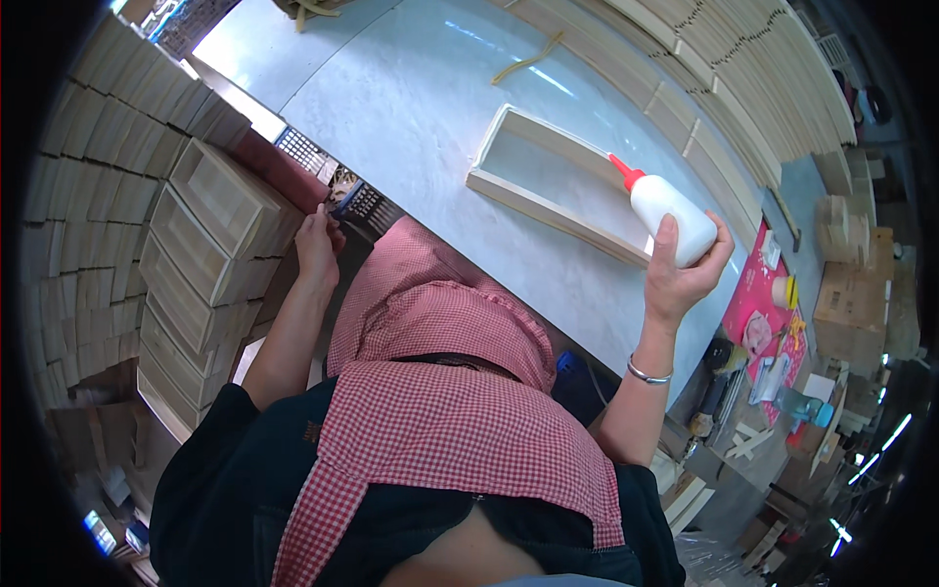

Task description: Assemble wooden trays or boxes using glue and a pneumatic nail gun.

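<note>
My right hand point(680, 274) is wrapped round a white squeeze bottle point(675, 217) with a red pointed nozzle. The nozzle tip is at the far long side of a shallow rectangular wooden frame point(548, 213), which lies on the pale tabletop point(411, 108). The bottle overlaps the frame's right end and hides part of it. Away from the table, my left hand point(318, 247) hangs low with its fingers curled in, and I see nothing in them. It is beside a stack of wooden boxes point(220, 201) and near a dark plastic basket point(364, 203).
Rows of wooden strips point(724, 59) line the table's far side. A tan strip point(528, 61) lies on the tabletop. Many stacked wooden pieces point(98, 196) rise at left. At right are a hammer point(785, 217), a pink sheet point(748, 303), a clear bottle point(804, 405) and cardboard boxes point(849, 293).
</note>
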Tool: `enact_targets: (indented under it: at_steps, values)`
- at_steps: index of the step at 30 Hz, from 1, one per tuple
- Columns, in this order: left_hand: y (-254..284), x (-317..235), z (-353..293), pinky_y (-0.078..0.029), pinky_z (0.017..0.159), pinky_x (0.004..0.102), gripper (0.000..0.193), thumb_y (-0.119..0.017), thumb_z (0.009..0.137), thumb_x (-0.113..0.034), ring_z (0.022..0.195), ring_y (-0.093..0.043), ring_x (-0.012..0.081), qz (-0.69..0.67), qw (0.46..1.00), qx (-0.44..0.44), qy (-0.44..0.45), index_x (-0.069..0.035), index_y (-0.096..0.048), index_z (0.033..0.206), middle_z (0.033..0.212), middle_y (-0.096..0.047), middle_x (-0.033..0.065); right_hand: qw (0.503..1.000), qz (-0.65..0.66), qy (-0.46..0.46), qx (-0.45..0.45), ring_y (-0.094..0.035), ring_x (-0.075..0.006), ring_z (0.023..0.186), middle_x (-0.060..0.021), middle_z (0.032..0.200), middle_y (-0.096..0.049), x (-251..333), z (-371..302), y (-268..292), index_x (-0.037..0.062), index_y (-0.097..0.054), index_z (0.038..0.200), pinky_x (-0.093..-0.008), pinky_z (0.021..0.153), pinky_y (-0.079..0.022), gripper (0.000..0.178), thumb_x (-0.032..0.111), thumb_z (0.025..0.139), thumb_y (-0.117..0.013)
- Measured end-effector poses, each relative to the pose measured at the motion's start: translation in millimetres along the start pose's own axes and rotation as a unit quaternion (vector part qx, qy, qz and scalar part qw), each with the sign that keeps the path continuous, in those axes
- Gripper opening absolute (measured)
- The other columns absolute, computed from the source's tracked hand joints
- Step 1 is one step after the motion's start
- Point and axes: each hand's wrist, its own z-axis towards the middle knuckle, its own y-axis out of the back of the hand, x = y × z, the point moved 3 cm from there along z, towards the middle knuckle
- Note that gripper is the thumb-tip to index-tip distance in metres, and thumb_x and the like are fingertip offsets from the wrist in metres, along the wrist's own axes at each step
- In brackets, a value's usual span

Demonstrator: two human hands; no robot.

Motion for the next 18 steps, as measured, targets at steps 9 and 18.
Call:
enact_targets:
  at_steps: [9, 18]
  values:
    - [8.9, 14.6, 11.4, -0.043, 0.053, 0.0241, 0.026, -0.053, 0.103, -0.029, 0.060, -0.052, 0.0113, 0.000, 0.998, -0.038, 0.040, -0.009, -0.061, 0.089, 0.078, -0.058, 0.0032, 0.996, -0.075, -0.026, -0.049, -0.062, -0.0297, 0.099, -0.0158, 0.114, -0.060, -28.6, -4.0, 46.5, 0.0032, -0.052, 0.123, -0.0388, 0.083, -0.054, 0.050, 0.032, 0.089, -0.074]
    - [6.5, 17.4, 11.5, -0.044, 0.053, 0.0245, 0.027, -0.054, 0.103, -0.029, 0.060, -0.052, 0.0116, 0.005, 0.997, -0.047, 0.066, -0.009, -0.061, 0.086, 0.076, -0.058, 0.0028, 0.989, -0.118, -0.008, -0.084, -0.063, -0.0300, 0.093, -0.0162, 0.112, -0.061, -47.3, -6.7, 72.0, 0.0020, -0.051, 0.121, -0.0394, 0.079, -0.054, 0.049, 0.026, 0.086, -0.076]
